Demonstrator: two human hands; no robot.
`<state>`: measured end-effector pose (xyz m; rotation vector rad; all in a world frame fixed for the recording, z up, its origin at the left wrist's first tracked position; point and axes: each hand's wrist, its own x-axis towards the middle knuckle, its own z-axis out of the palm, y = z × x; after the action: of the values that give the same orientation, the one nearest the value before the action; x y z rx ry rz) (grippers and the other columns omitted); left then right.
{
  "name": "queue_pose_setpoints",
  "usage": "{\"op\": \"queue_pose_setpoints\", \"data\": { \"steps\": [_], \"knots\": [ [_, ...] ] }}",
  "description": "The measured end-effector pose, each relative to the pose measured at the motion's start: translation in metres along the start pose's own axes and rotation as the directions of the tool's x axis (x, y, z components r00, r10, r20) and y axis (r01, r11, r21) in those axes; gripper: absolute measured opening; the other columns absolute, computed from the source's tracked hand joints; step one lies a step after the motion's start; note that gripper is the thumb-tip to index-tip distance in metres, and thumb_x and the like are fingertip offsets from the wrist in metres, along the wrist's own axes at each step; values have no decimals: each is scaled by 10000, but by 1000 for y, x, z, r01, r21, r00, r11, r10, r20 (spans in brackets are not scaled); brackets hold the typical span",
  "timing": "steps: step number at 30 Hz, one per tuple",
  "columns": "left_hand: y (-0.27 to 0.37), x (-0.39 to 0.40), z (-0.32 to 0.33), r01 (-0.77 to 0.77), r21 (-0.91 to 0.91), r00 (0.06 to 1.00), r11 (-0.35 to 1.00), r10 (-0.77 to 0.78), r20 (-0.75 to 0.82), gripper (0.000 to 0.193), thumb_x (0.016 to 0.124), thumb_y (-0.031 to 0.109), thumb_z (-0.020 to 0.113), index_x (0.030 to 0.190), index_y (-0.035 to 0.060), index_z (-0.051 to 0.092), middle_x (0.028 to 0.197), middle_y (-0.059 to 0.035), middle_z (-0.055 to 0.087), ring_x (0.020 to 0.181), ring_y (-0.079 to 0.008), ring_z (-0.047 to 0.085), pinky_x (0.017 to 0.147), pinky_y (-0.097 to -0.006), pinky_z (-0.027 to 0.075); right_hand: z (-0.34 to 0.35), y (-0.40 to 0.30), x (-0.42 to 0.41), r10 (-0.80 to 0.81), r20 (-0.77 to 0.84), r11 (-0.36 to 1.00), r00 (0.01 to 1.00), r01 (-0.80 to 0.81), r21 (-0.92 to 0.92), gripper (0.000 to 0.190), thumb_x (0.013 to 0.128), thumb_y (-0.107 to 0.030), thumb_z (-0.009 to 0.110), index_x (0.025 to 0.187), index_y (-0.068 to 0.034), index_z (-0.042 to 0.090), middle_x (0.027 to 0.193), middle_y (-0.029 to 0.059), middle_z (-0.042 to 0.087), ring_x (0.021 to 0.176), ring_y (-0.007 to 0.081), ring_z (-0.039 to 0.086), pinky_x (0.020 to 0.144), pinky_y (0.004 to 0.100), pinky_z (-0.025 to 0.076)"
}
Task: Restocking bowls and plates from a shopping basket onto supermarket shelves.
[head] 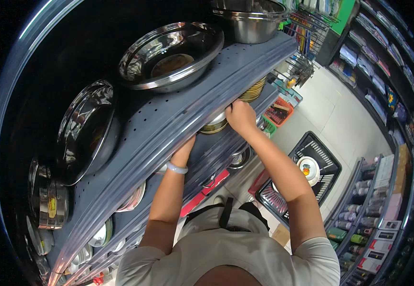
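My right hand (242, 115) is at the front edge of the upper shelf (189, 102), its fingers curled inward and partly hidden. It is beside a stack of gold-rimmed dishes (214, 127) on the shelf below. Whether it grips anything does not show. My left hand (187, 144) reaches in under the same edge, left of that stack, with its fingers hidden behind the clear shelf strip. A pale bangle (176, 168) circles the left wrist. Another gold-rimmed stack (254, 91) stands beyond my right hand.
Large steel basins (173, 77) line the upper shelf. A black shopping basket (330, 157) stands on the floor at right, holding a white dish (309, 171). Orange and green baskets (279, 111) sit by the shelf end. Stocked shelves (366, 214) border the aisle.
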<state>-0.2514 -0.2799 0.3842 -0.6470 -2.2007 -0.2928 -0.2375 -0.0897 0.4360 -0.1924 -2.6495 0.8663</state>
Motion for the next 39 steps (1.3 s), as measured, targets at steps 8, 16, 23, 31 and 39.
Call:
{"op": "queue_pose_setpoints", "data": {
  "steps": [8, 16, 23, 31, 39],
  "knots": [
    [40, 17, -32, 547, -543, 803, 637, -582, 125, 210, 784, 145, 546, 925, -11, 547, 689, -76, 539, 628, -184, 507, 585, -323, 405, -21, 19, -33, 19, -211, 958, 977, 42, 284, 307, 776, -232, 498, 1001, -24, 498, 677, 194, 577, 631, 357, 564, 598, 427, 445],
    [200, -1, -14, 567, -801, 822, 191, -196, 535, 155, 787, 26, 510, 937, 9, 546, 677, 20, 490, 530, -32, 431, 463, -174, 347, -33, 170, -175, 524, -23, 800, 851, -483, 356, 204, 759, -174, 531, 933, -73, 567, 736, 154, 589, 677, 318, 574, 585, 375, 444],
    [338, -122, 107, 993, 89, -63, -75, 291, 955, 218, 788, 140, 534, 966, 15, 521, 745, -33, 529, 672, -96, 517, 599, -220, 434, -1, 322, -304, 831, 80, 533, 550, -830, 164, 208, 721, -143, 537, 880, -15, 577, 712, 189, 586, 684, 318, 583, 612, 381, 445],
    [358, -264, 254, 708, -138, -23, 693, 218, 976, 378, 679, 44, 471, 1048, -42, 478, 981, -153, 557, 890, -246, 537, 769, -322, 410, 58, 424, -306, 905, 221, 390, 365, -917, -81, 279, 726, -165, 483, 965, -48, 567, 936, 185, 571, 877, 332, 546, 770, 407, 432],
    [383, -270, 260, 930, 245, -263, 274, 30, 964, 469, 744, 88, 480, 1190, 10, 360, 1115, -131, 477, 1019, -243, 458, 843, -349, 360, 76, 452, -309, 885, 426, 288, 188, -940, -183, 455, 691, -193, 512, 1106, -17, 450, 1075, 216, 484, 913, 362, 524, 771, 427, 436]
  ]
}}
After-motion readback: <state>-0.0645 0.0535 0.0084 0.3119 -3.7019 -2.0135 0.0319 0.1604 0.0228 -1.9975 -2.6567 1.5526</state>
